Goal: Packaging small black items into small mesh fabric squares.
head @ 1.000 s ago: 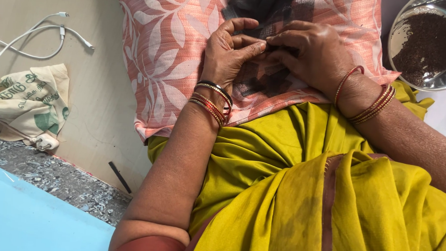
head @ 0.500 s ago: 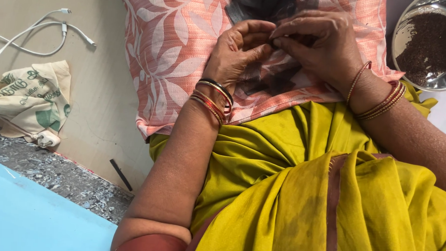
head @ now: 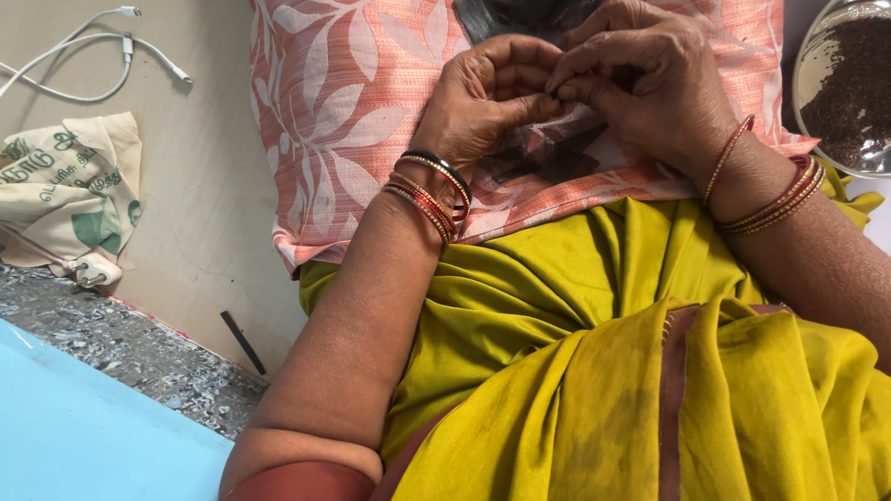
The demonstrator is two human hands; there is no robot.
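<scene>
Left hand point(head: 487, 97) and right hand point(head: 648, 84) are meeting fingertip to fingertip over the pink leaf-print pillow point(head: 362, 97), fingers curled, pinching something too small to identify.

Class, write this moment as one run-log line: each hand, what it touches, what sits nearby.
left hand: fingertips pinched, on pink leaf-patterned cushion | right hand: meets left | nearby: round steel bowl of dark grains

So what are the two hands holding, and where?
The left hand and right hand pinch together over the pink leaf-patterned cushion. Whatever sits between the fingertips is too small to tell.
</scene>
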